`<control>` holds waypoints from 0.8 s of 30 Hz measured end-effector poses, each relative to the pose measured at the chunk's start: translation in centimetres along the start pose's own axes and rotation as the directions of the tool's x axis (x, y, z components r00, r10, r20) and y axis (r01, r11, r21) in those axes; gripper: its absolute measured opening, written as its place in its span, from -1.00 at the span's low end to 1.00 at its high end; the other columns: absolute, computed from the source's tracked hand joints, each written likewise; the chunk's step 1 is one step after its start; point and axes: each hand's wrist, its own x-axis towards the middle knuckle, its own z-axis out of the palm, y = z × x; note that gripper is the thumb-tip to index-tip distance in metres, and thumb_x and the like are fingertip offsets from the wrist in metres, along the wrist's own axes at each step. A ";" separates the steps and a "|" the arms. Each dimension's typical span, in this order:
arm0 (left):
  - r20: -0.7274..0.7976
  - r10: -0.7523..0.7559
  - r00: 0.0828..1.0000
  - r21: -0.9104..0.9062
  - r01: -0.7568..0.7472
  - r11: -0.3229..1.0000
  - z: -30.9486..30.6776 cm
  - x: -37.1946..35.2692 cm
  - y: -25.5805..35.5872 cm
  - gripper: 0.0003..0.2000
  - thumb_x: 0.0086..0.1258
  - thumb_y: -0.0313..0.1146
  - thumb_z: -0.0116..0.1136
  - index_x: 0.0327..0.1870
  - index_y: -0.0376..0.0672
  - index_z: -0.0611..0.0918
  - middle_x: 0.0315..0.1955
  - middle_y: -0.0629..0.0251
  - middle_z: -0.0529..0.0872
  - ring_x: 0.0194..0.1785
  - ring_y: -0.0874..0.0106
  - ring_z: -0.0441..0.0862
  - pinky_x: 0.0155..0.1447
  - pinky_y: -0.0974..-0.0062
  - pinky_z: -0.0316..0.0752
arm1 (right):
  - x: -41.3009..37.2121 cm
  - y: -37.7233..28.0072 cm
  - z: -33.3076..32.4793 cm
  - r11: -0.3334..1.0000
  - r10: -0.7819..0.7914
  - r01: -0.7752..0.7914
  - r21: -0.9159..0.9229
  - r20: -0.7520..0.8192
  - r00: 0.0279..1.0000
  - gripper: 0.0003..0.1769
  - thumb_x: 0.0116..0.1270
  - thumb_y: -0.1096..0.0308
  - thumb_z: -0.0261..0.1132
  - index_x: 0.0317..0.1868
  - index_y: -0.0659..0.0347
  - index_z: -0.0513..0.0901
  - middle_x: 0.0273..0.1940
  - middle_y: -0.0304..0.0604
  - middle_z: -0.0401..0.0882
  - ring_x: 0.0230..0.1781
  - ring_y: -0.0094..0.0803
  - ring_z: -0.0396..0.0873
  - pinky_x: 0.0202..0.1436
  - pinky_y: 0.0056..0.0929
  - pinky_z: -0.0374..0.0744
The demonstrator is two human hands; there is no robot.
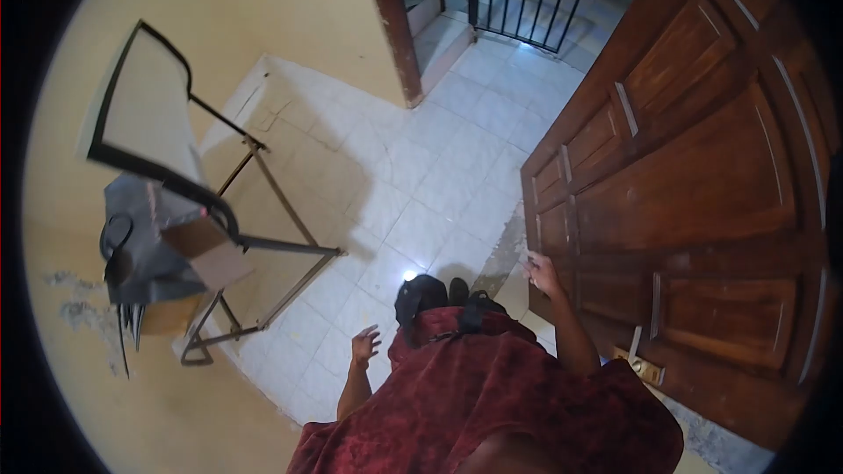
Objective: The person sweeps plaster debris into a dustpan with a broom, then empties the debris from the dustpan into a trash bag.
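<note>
Door (pixel 685 184), brown wood w/ raised panels, fills the R side of view, tilted by the lens; its near edge is beside the R hand. Wall (pixel 272 0), pale yellow, runs L side & top, w/ paint peeling low on the L. Floor (pixel 421 154): white tile, a bright light spot near the feet. Garment (pixel 500 395), dark red, covers the wearer's body at btm ctr. L of it, a metal-framed chair (pixel 167 172) w/ a pale panel & thin legs, well apart from both hands. Bkgd, top: black barred gate (pixel 518 38) past a doorway. Dark grey bag (pixel 145 211) hangs by the chair, w/ a cardboard box (pixel 206 250) next to it; can't tell exactly how either is held up. Dark footwear (pixel 458 290) shows just past the garment hem. L hand (pixel 365 347): nothing visibly held, fingers apart & a bit bent, over floor just L of the garment. R hand (pixel 540 274): raised, fingers loosely spread, near door edge; can't tell if touching. Smallest: brass handle plate (pixel 648 372) w/ lever, low on the door, apart from the R hand.
</note>
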 end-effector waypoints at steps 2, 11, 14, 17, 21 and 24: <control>0.032 -0.090 0.995 0.084 0.087 0.993 0.8 1.6 2.5 -0.60 0.36 -0.30 -0.16 0.23 -0.02 0.44 0.07 0.18 0.57 0.03 0.18 0.56 0.04 0.11 0.42 | 5.0 -2.0 -1.5 0.998 -0.004 0.007 0.058 -0.057 0.998 -0.65 0.33 0.39 0.13 0.12 0.23 0.50 -0.47 -0.25 0.52 -0.55 -0.58 0.45 -0.55 -0.58 0.39; 0.261 0.189 0.947 0.453 -0.293 0.842 2.9 20.6 20.3 -0.62 0.33 -0.19 -0.11 0.08 -0.11 0.56 -0.16 0.26 0.68 -0.22 0.34 0.64 -0.31 0.33 0.52 | 15.9 0.9 -3.0 0.806 0.592 -0.568 0.168 -0.204 0.780 -0.59 0.29 0.37 0.18 0.14 0.30 0.44 -0.23 -0.05 0.62 -0.40 -0.26 0.59 -0.29 -0.17 0.56; 0.204 0.206 0.957 0.587 -0.288 0.757 5.1 23.1 36.2 -0.63 0.32 -0.24 -0.12 0.09 -0.10 0.57 -0.22 0.27 0.71 -0.27 0.44 0.65 -0.41 0.43 0.52 | 16.3 -0.7 -2.0 0.703 0.679 -0.619 0.350 -0.070 0.731 -0.59 0.27 0.32 0.19 0.15 0.15 0.46 -0.22 -0.03 0.63 -0.37 -0.24 0.61 -0.29 -0.01 0.56; 0.403 0.432 0.807 0.347 -0.571 0.744 3.3 37.0 45.5 -0.62 0.31 -0.25 -0.11 0.09 -0.13 0.57 -0.19 0.24 0.70 -0.35 0.44 0.64 -0.45 0.52 0.47 | 19.7 -1.0 -0.7 0.742 0.658 -0.601 0.297 -0.151 0.737 -0.55 0.26 0.29 0.21 0.18 0.02 0.46 -0.26 -0.06 0.64 -0.36 -0.26 0.62 -0.28 -0.02 0.57; 0.396 0.493 0.775 0.286 -0.614 0.736 10.3 36.5 66.7 -0.51 0.32 0.03 -0.03 0.15 -0.06 0.52 -0.07 0.24 0.64 -0.16 0.40 0.60 -0.24 0.40 0.46 | 26.1 -7.8 -0.6 0.878 0.479 -0.410 0.247 -0.428 0.767 -0.60 0.21 0.28 0.22 0.08 0.13 0.57 -0.40 -0.19 0.67 -0.43 -0.53 0.58 -0.39 -0.49 0.50; 0.335 0.500 0.799 0.387 -0.600 0.700 18.1 34.3 77.2 -0.56 0.32 -0.05 0.02 0.15 -0.06 0.53 -0.07 0.27 0.65 -0.15 0.42 0.61 -0.24 0.50 0.44 | 34.0 -10.7 -3.4 0.718 0.648 -0.348 0.603 -0.397 0.650 -0.53 0.20 0.25 0.23 0.16 0.05 0.51 -0.25 -0.21 0.61 -0.41 -0.44 0.57 -0.39 -0.37 0.55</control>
